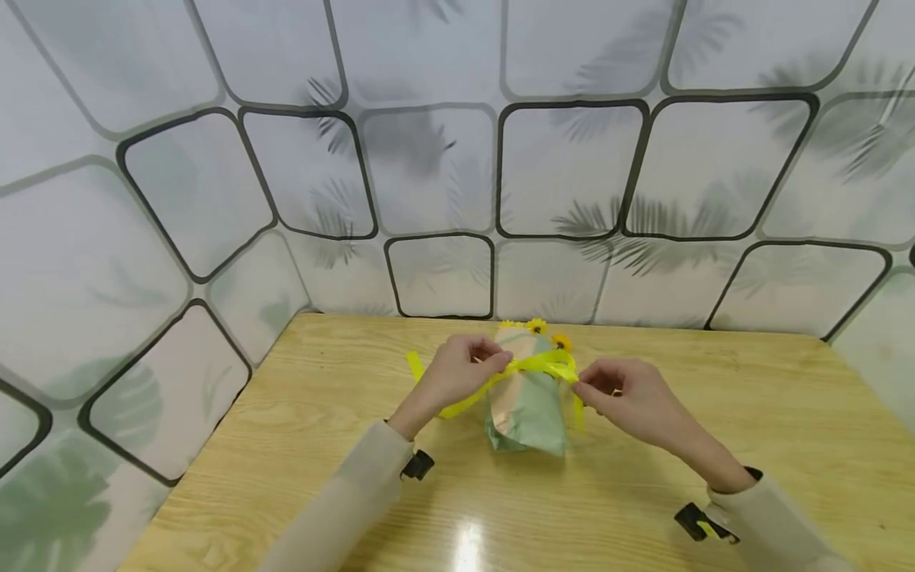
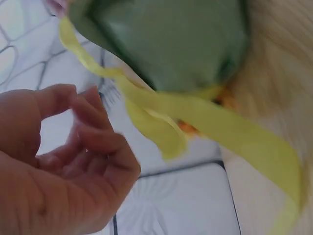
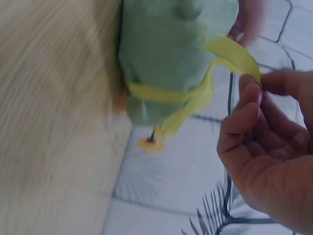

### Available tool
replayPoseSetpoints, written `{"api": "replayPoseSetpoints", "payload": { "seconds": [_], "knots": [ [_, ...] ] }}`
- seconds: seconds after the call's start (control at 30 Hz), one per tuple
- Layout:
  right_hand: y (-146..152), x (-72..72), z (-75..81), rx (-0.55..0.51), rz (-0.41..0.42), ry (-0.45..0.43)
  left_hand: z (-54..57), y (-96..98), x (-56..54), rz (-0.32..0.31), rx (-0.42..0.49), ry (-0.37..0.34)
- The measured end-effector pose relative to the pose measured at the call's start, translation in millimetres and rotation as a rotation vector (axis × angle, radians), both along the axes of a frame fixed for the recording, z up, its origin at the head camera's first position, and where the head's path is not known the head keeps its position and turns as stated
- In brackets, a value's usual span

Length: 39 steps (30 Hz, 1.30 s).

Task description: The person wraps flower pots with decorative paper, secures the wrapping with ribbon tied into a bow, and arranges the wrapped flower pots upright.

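A green and pale pink wrapped bouquet (image 1: pixel 536 421) stands on the table with yellow flowers at its top. Around its upper part runs a yellow ribbon (image 1: pixel 546 363) with a loop and loose tails. My right hand (image 3: pixel 274 142) pinches one length of this ribbon between thumb and index finger, to the right of the wrapping. Left of the bow is my left hand (image 2: pixel 73 152), its fingers curled and the thumb meeting a fingertip. No ribbon shows between those tips in the left wrist view; the ribbon loop passes beside them.
The wooden table (image 1: pixel 300 445) carries the bouquet near its back edge. Behind and to the left hangs a patterned curtain (image 1: pixel 443 175) with dark outlined squares and leaf prints. One ribbon tail (image 1: pixel 415 365) extends left past my left wrist.
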State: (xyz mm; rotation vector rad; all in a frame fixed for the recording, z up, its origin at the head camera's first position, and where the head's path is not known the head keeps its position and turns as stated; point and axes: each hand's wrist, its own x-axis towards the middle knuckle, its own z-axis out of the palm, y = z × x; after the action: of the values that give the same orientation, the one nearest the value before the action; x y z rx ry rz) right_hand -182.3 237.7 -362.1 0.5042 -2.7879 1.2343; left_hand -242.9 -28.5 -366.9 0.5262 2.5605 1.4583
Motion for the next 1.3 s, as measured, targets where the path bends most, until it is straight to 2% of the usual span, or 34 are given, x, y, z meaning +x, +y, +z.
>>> {"api": "replayPoseSetpoints", "payload": {
  "seconds": [0.1, 0.2, 0.37, 0.67, 0.77, 0.83, 1.03, 1.1, 1.3],
  "knots": [
    [14.9, 0.0, -2.7, 0.103, 0.05, 0.037, -7.6, -7.2, -3.6, 0.075, -0.139, 0.116],
    [27.8, 0.1, -7.7, 0.169, 0.116, 0.049, -11.6, -10.7, -5.3, 0.059, -0.207, 0.178],
    [39.0, 2.2, -19.9, 0.2, 0.202, 0.055, -12.2, -11.7, -6.8, -0.001, -0.236, 0.169],
    [40.2, 1.3, -42.0, 0.192, 0.261, 0.016, -14.1, -14.4, -9.2, 0.017, -0.294, 0.169],
    [38.6, -0.5, -44.1, 0.203, 0.246, 0.0, -15.4, -17.5, -11.1, -0.001, -0.304, 0.16],
    [36.4, -2.9, -42.0, 0.216, 0.201, 0.025, -15.5, -19.7, -12.4, -0.026, -0.31, 0.136],
    [19.8, -21.4, -29.3, 0.22, 0.028, 0.258, -11.5, -27.2, -14.7, -0.058, -0.325, 0.068],
    [12.7, -30.9, -27.9, 0.203, 0.03, 0.306, -10.1, -29.0, -14.9, -0.062, -0.333, 0.069],
    [-2.4, -53.3, -32.3, 0.194, 0.095, 0.334, -11.2, -32.7, -15.5, -0.126, -0.34, 0.089]
  ]
}}
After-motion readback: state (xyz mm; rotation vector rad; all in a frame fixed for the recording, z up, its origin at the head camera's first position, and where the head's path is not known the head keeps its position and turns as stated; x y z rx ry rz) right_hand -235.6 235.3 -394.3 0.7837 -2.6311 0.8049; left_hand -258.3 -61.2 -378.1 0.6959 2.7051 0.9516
